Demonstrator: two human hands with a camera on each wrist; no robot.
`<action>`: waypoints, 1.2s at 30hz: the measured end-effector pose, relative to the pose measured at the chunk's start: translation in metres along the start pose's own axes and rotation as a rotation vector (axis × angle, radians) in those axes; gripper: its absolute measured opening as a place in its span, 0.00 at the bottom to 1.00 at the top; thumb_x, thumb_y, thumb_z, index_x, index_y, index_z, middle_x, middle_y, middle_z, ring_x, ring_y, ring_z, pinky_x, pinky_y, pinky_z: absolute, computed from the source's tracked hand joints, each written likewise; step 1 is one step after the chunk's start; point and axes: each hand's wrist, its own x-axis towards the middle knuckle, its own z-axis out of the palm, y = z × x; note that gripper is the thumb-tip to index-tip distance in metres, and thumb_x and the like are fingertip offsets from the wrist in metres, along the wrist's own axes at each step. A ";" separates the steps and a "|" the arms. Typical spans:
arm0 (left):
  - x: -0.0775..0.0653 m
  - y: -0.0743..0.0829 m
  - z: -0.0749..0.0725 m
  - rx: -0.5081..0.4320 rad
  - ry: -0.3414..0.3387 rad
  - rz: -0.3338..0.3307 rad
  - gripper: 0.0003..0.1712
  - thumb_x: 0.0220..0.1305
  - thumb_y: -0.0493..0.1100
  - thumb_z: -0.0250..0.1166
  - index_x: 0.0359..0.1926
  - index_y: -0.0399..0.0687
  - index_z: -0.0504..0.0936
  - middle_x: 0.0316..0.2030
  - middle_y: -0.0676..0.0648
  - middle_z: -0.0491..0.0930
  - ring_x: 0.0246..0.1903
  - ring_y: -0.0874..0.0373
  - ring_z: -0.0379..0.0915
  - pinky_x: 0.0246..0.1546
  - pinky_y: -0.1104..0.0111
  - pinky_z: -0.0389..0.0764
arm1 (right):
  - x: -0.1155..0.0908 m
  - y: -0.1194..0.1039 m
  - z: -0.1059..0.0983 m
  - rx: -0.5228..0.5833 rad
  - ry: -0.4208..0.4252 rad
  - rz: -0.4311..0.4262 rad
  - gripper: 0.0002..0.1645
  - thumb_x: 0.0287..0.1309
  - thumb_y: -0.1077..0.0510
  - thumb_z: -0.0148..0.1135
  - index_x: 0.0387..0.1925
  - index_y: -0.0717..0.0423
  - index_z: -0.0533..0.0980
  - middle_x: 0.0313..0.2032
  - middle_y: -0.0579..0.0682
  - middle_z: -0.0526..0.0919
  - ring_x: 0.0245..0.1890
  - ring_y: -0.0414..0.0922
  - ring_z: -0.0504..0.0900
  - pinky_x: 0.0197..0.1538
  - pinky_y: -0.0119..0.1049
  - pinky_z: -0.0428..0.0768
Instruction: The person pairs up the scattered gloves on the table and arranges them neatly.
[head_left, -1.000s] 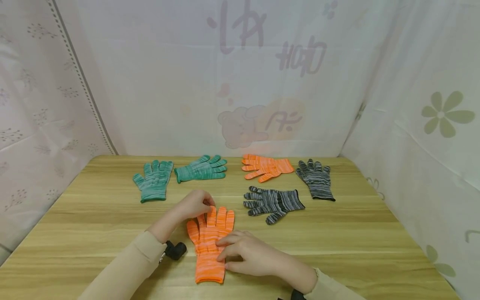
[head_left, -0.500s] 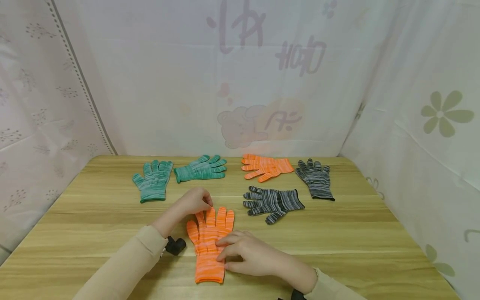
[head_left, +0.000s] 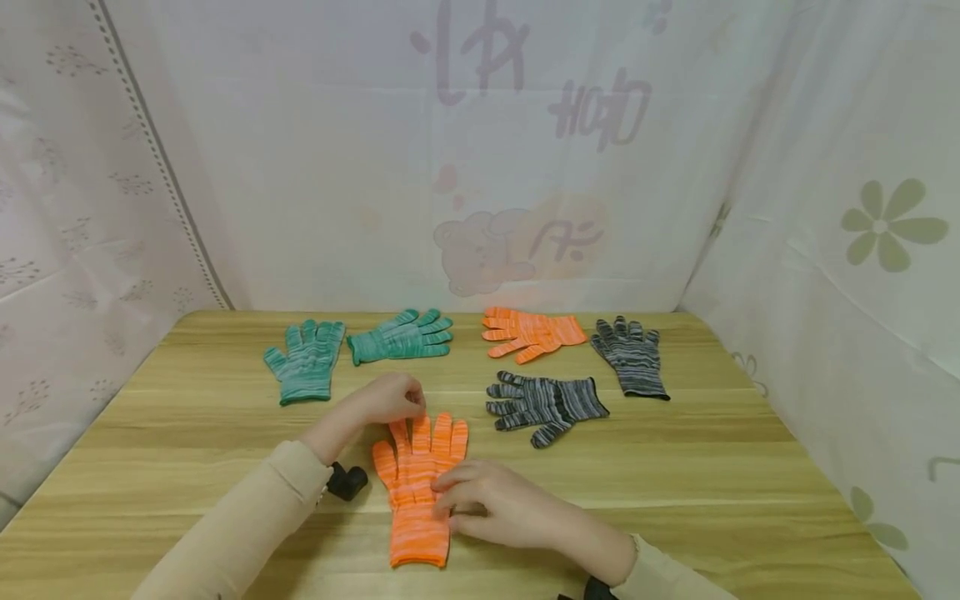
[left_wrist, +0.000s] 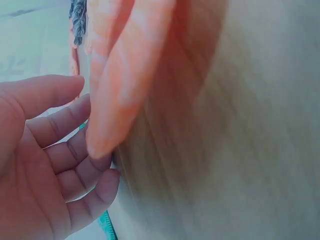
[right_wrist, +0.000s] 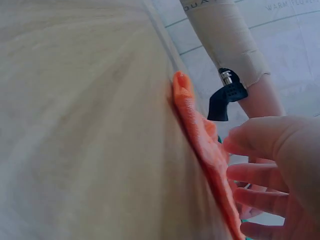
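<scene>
An orange knitted glove [head_left: 420, 483] lies flat at the front of the table, fingers pointing away and cuff towards me. My left hand [head_left: 392, 398] is at its fingertips, fingers loosely bent. In the left wrist view, a gap shows between the left thumb and index fingertip, beside an orange glove finger [left_wrist: 125, 80]; whether they touch the glove is unclear. My right hand [head_left: 498, 504] is at the glove's right edge, with its fingertips at the palm and cuff. In the right wrist view, those fingers [right_wrist: 257, 172] are spread and slightly bent beside the glove.
Two green gloves [head_left: 306, 362] [head_left: 401, 337] lie at the back left of the wooden table [head_left: 675, 500]. Another orange glove [head_left: 534, 335] lies at the back, right of centre. Two grey-black striped gloves [head_left: 547, 408] [head_left: 630, 358] lie on the right. Printed curtains [head_left: 330, 167] surround the table.
My left hand has shifted very slightly up and left at the glove's fingertips. The right hand and all the gloves stay almost where they were.
</scene>
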 end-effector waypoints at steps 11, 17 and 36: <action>0.003 0.005 -0.012 -0.020 0.020 -0.016 0.07 0.68 0.41 0.59 0.39 0.44 0.82 0.29 0.51 0.77 0.25 0.57 0.70 0.28 0.64 0.73 | -0.002 0.006 -0.026 0.129 0.147 0.177 0.13 0.65 0.57 0.60 0.49 0.52 0.82 0.53 0.48 0.80 0.55 0.44 0.75 0.58 0.44 0.72; 0.009 0.018 -0.017 -0.044 0.084 -0.002 0.11 0.68 0.42 0.58 0.44 0.40 0.82 0.31 0.49 0.77 0.26 0.56 0.69 0.30 0.63 0.73 | -0.004 0.017 -0.043 0.132 0.284 0.226 0.11 0.63 0.59 0.61 0.46 0.54 0.83 0.46 0.46 0.84 0.52 0.46 0.79 0.55 0.45 0.75; 0.038 0.038 -0.022 -0.348 0.329 -0.020 0.15 0.67 0.41 0.57 0.52 0.40 0.77 0.34 0.42 0.80 0.37 0.40 0.77 0.27 0.64 0.74 | -0.025 0.080 -0.105 0.210 0.537 0.590 0.14 0.68 0.55 0.56 0.47 0.57 0.81 0.38 0.51 0.84 0.39 0.53 0.81 0.37 0.42 0.78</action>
